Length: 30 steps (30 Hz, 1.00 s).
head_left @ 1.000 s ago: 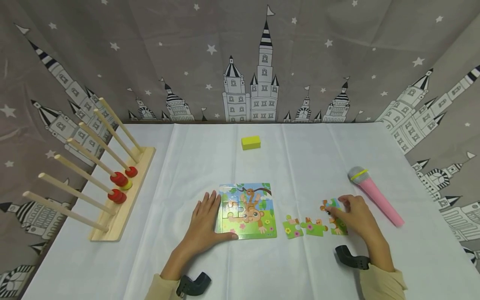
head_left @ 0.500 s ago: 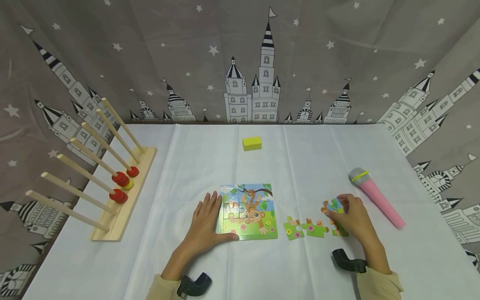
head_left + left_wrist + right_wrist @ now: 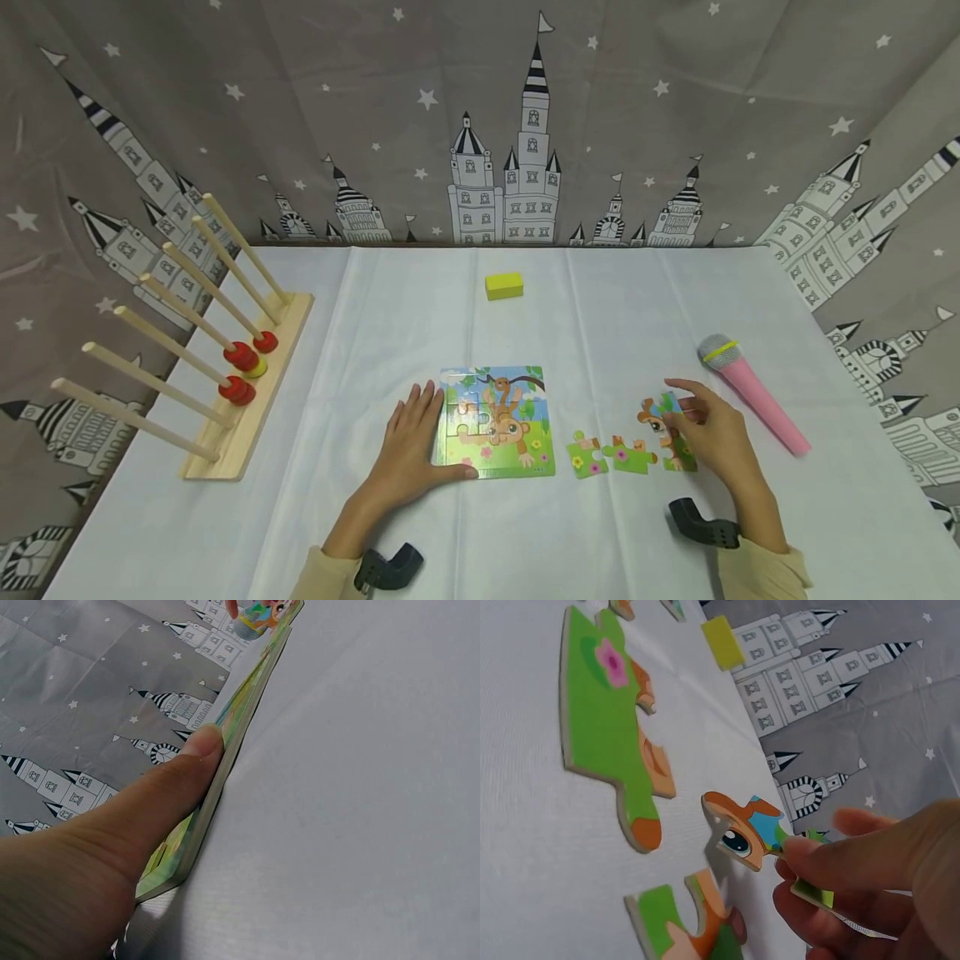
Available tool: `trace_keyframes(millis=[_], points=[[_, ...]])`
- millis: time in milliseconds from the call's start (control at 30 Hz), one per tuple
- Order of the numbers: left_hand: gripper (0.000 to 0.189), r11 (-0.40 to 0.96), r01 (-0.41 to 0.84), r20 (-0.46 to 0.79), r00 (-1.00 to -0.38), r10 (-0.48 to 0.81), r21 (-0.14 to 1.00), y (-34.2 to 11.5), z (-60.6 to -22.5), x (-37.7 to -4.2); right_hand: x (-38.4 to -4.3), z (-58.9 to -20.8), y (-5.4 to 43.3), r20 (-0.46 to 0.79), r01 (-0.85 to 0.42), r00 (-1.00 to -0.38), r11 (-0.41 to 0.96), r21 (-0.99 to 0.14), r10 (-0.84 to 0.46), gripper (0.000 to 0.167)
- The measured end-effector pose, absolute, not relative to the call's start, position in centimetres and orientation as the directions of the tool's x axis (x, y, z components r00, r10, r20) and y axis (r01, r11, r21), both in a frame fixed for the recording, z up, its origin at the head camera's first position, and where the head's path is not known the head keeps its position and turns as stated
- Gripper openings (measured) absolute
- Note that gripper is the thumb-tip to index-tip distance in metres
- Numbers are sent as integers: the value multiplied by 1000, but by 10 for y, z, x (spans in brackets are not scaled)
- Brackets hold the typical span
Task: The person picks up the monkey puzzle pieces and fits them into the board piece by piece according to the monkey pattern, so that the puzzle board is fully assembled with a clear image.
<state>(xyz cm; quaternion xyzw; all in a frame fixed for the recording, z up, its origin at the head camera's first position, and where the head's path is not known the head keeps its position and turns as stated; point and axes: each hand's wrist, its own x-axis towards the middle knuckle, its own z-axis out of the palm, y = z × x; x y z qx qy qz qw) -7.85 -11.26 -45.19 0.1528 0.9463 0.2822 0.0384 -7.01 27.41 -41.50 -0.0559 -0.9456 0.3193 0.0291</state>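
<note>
My left hand (image 3: 401,458) lies with straight fingers along the left side of a square jigsaw puzzle (image 3: 528,425) picturing a monkey. Its thumb (image 3: 176,776) rests on the puzzle's near edge, seen close in the left wrist view. To the right, my right hand (image 3: 712,433) pinches a puzzle piece (image 3: 751,831) between thumb and fingers. That piece shows a monkey's eye and is tilted above the cloth in the right wrist view. Loose on the table lie a corner piece (image 3: 587,458), a flowered edge piece (image 3: 632,457) and another piece (image 3: 682,458) beneath the right hand.
A pink toy microphone (image 3: 757,396) lies right of the right hand. Beyond the puzzle sits a yellow block (image 3: 504,287). At the left stands a wooden peg rack (image 3: 258,408) with tall pegs and some red and yellow rings. White cloth (image 3: 390,333) covers the table.
The right hand's piece has turned and lifted slightly, so its eye now shows, and the index finger has straightened. My left hand and the puzzle stay in place.
</note>
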Motion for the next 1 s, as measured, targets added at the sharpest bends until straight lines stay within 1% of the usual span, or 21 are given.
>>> trace_keyframes(millis=[100, 133, 167, 233, 333, 367, 400, 467, 633, 700, 767, 1000], points=[[115, 792, 268, 14, -950, 312, 549, -112, -451, -79, -69, -412, 272, 3, 76, -995, 780, -622, 99, 32], [115, 791, 267, 13, -950, 312, 550, -112, -451, -79, -71, -420, 276, 15, 61, -996, 782, -621, 90, 28], [115, 791, 266, 13, -950, 311, 551, -112, -450, -79, -71, -419, 275, 4, 62, -997, 773, -631, 83, 27], [115, 791, 266, 13, -951, 310, 552, -112, -449, -80, -72, -424, 275, 22, 37, -998, 783, -621, 64, 23], [114, 793, 268, 15, -950, 311, 547, -112, -449, -80, -72, -425, 267, 33, 15, -998, 773, -635, 47, 22], [114, 793, 270, 17, -950, 311, 546, -112, -449, -80, -70, -416, 259, 27, 13, -999, 763, -647, 39, 22], [114, 794, 271, 18, -950, 312, 545, -112, -450, -80, -70, -417, 255, 45, -7, -999, 760, -650, 29, 22], [114, 796, 272, 18, -950, 312, 541, -112, -450, -80, -70, -413, 242, 54, -27, -998, 725, -689, 14, 22], [114, 797, 272, 14, -949, 314, 539, -112, -451, -80, -72, -421, 209, 162, -145, -986, 660, -737, -36, 21], [114, 795, 269, 12, -950, 313, 543, -112, -451, -80, -72, -423, 195, 179, -164, -983, 636, -754, -41, 21], [114, 793, 266, 11, -950, 312, 549, -112, -450, -79, -73, -424, 182, 174, -158, -984, 613, -774, -35, 20], [115, 792, 271, 21, -950, 311, 548, -113, -452, -79, -78, -426, 144, 87, -54, -996, 592, -804, 27, 20]])
